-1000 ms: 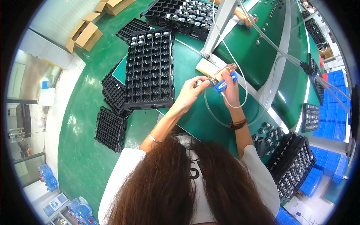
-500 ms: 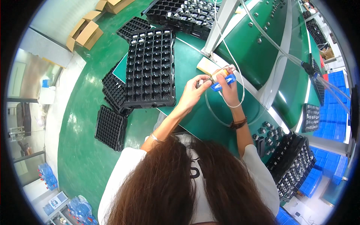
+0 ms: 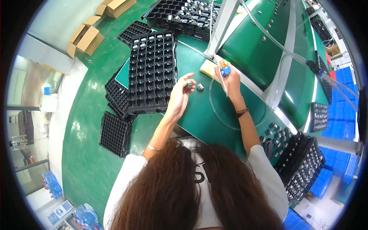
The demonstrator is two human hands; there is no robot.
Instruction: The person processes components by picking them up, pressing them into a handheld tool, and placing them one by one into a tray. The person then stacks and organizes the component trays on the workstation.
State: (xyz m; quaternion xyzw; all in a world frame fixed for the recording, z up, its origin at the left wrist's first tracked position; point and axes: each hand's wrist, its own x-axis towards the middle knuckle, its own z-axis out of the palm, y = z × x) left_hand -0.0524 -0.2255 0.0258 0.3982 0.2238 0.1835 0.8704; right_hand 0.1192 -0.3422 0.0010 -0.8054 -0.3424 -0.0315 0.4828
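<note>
My left hand (image 3: 180,95) is beside the right edge of the black tray, palm turned up, its fingers curled around a small grey metal part (image 3: 189,84). A similar small part (image 3: 200,87) lies on the green tabletop just right of those fingers. In my right hand (image 3: 232,81) is a blue hand tool (image 3: 225,70) with orange and yellow at its end and a thin pale tube near it. A pale yellow block (image 3: 207,68) sits on the table left of that hand. The black compartment tray (image 3: 153,73) has a few parts in its far cells.
A tray stack (image 3: 182,17) loaded with parts stands at the far side. Loose parts (image 3: 276,132) and a filled black tray (image 3: 304,168) are at the right. A metal post (image 3: 223,28) and hanging clear tubes (image 3: 285,50) rise beside a green conveyor belt (image 3: 253,50).
My hands have come apart: the left moved left toward the tray with a small part, while the right stayed near the yellow block with the tool. A part now shows on the tabletop between them.
</note>
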